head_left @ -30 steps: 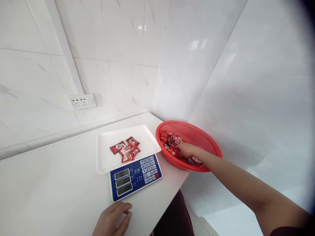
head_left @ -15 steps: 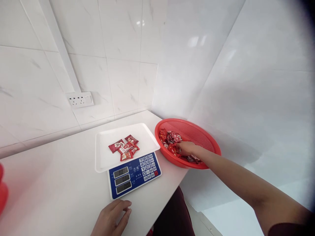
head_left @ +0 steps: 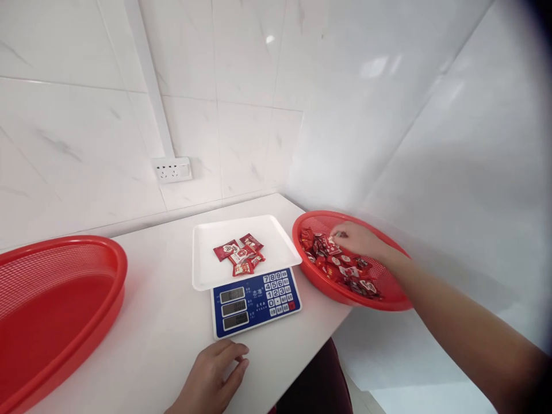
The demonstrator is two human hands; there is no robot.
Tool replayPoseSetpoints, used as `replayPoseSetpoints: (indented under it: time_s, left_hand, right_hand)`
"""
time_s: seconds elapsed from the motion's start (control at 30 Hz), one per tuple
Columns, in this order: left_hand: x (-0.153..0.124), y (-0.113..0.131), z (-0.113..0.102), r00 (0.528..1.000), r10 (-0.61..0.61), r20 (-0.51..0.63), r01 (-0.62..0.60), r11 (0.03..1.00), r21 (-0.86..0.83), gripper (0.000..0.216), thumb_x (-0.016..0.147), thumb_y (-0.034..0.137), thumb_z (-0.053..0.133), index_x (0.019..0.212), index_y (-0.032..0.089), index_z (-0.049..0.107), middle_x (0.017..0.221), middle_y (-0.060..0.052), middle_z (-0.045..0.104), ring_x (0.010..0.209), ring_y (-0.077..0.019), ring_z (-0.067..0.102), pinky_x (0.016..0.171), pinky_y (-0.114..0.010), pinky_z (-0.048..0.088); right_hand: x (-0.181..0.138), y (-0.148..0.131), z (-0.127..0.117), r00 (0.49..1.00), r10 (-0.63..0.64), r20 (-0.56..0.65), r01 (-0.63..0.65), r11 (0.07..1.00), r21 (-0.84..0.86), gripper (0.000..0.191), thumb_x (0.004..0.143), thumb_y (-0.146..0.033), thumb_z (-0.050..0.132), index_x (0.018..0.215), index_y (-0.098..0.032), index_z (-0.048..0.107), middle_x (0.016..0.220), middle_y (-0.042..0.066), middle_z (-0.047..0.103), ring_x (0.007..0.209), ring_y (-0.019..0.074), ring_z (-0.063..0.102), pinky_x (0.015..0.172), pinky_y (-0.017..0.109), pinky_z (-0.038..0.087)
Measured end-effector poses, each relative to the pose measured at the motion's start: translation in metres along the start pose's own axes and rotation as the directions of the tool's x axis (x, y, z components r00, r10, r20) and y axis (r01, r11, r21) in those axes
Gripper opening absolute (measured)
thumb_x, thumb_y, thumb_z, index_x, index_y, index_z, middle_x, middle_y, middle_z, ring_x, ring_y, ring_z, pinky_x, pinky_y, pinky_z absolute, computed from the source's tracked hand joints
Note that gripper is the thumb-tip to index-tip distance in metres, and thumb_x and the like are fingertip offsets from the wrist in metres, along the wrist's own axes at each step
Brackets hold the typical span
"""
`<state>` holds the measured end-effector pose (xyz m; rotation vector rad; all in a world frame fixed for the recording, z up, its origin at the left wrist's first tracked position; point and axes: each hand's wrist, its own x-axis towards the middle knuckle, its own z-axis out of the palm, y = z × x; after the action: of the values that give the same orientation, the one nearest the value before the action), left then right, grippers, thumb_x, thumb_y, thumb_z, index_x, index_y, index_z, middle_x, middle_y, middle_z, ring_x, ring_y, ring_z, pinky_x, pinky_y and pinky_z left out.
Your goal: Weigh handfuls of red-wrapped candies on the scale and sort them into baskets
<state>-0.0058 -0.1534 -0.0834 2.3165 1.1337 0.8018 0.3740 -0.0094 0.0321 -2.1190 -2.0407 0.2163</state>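
My right hand (head_left: 356, 237) is over the red mesh basket (head_left: 317, 278) on the right, fingers pinched at the edge of a red-and-white candy packet (head_left: 331, 247). Many similar small red packets (head_left: 345, 270) lie heaped below it. To the left, several red candy packets (head_left: 241, 255) form a loose cluster on the white tray (head_left: 204, 270) of a digital scale (head_left: 257, 302). The scale's displays are too faint to read surely. My left hand (head_left: 215, 371) rests on the table in front of the scale, fingers loosely curved, thumb apart, holding nothing.
Another red basket (head_left: 116, 276) stands at the left, partly out of frame. The white table (head_left: 150, 339) meets a tiled wall with a power socket (head_left: 172, 169). The right basket sits at the table's right edge, against the side wall.
My right hand has moved from among the packets at the basket's near side up toward its far side. The view has turned left, bringing the left basket into sight. My left hand stays put.
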Motion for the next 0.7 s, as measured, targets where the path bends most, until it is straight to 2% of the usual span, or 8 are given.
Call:
replayPoseSetpoints:
  time_s: [0.07, 0.13, 0.3, 0.4, 0.47, 0.53, 0.6, 0.7]
  left_hand:
    - [-0.001, 0.001, 0.0, 1.0, -0.015, 0.019, 0.015, 1.0, 0.005, 0.019, 0.087, 0.028, 0.046, 0.092, 0.023, 0.063, 0.083, -0.004, 0.07, 0.073, -0.0149, 0.067, 0.062, -0.021, 0.056]
    - [-0.002, 0.001, 0.0, 0.999, -0.032, 0.041, 0.032, 0.999, 0.004, 0.019, 0.087, 0.027, 0.046, 0.093, 0.022, 0.063, 0.084, -0.005, 0.07, 0.075, -0.0152, 0.066, 0.063, -0.022, 0.056]
    - [-0.003, -0.001, -0.001, 0.997, -0.057, 0.053, 0.058, 0.998, 0.0, 0.02, 0.087, 0.026, 0.045, 0.095, 0.021, 0.063, 0.086, -0.005, 0.069, 0.076, -0.0153, 0.065, 0.064, -0.023, 0.055]
    - [-0.003, -0.001, -0.001, 0.997, -0.061, 0.037, 0.061, 0.998, 0.0, 0.019, 0.086, 0.025, 0.046, 0.095, 0.021, 0.063, 0.087, -0.005, 0.069, 0.077, -0.0155, 0.065, 0.066, -0.024, 0.054]
    - [-0.004, -0.001, -0.001, 0.998, -0.064, 0.029, 0.064, 0.998, 0.001, 0.019, 0.086, 0.024, 0.046, 0.095, 0.021, 0.063, 0.087, -0.004, 0.069, 0.077, -0.0155, 0.065, 0.067, -0.025, 0.054]
    - [-0.004, -0.001, -0.001, 0.998, -0.061, 0.022, 0.061, 0.998, -0.004, 0.018, 0.085, 0.023, 0.047, 0.094, 0.021, 0.062, 0.087, -0.004, 0.069, 0.077, -0.0154, 0.065, 0.066, -0.025, 0.054]
    - [-0.005, -0.001, 0.0, 0.999, -0.046, 0.015, 0.046, 0.999, -0.01, 0.018, 0.085, 0.022, 0.047, 0.094, 0.022, 0.062, 0.086, -0.003, 0.069, 0.076, -0.0155, 0.065, 0.066, -0.025, 0.053]
    - [-0.005, -0.001, 0.0, 1.0, -0.024, 0.01, 0.024, 1.0, -0.01, 0.017, 0.085, 0.022, 0.047, 0.094, 0.022, 0.061, 0.083, -0.003, 0.069, 0.075, -0.0159, 0.064, 0.066, -0.026, 0.052]
  right_hand:
    - [0.0, -0.027, -0.006, 0.994, -0.073, -0.077, 0.087, 0.975, 0.202, 0.016, 0.077, -0.031, 0.051, 0.083, -0.023, 0.064, 0.098, 0.003, 0.065, 0.087, 0.0215, 0.059, 0.076, 0.031, 0.044]
    - [0.001, -0.059, -0.005, 0.983, -0.172, -0.064, 0.183, 0.933, 0.311, 0.018, 0.076, -0.035, 0.055, 0.084, -0.023, 0.065, 0.097, 0.002, 0.065, 0.086, 0.0205, 0.059, 0.076, 0.031, 0.044]
    - [0.014, -0.135, 0.029, 0.908, -0.417, 0.041, 0.379, 0.86, 0.341, 0.017, 0.075, -0.03, 0.057, 0.084, -0.02, 0.068, 0.089, 0.003, 0.064, 0.079, 0.0163, 0.057, 0.072, 0.027, 0.043]
    - [0.021, -0.162, 0.048, 0.879, -0.46, 0.125, 0.384, 0.839, 0.385, 0.024, 0.078, -0.034, 0.055, 0.093, -0.021, 0.068, 0.089, 0.003, 0.063, 0.067, 0.0131, 0.056, 0.064, 0.025, 0.043]
    - [0.023, -0.171, 0.053, 0.893, -0.428, 0.137, 0.35, 0.853, 0.386, 0.033, 0.078, -0.038, 0.055, 0.105, -0.021, 0.065, 0.095, 0.005, 0.062, 0.061, 0.0113, 0.055, 0.059, 0.025, 0.043]
    - [0.021, -0.171, 0.053, 0.909, -0.413, 0.062, 0.367, 0.86, 0.354, 0.035, 0.078, -0.037, 0.056, 0.109, -0.021, 0.064, 0.099, 0.006, 0.061, 0.067, 0.0126, 0.057, 0.064, 0.026, 0.045]
    - [0.014, -0.164, 0.048, 0.906, -0.422, -0.038, 0.411, 0.853, 0.321, 0.031, 0.078, -0.034, 0.057, 0.104, -0.021, 0.066, 0.099, 0.007, 0.06, 0.079, 0.0153, 0.058, 0.074, 0.028, 0.045]
    - [-0.006, -0.141, 0.036, 0.914, -0.393, -0.104, 0.405, 0.859, 0.313, 0.026, 0.079, -0.035, 0.056, 0.098, -0.022, 0.067, 0.096, 0.005, 0.061, 0.084, 0.0167, 0.058, 0.079, 0.03, 0.045]
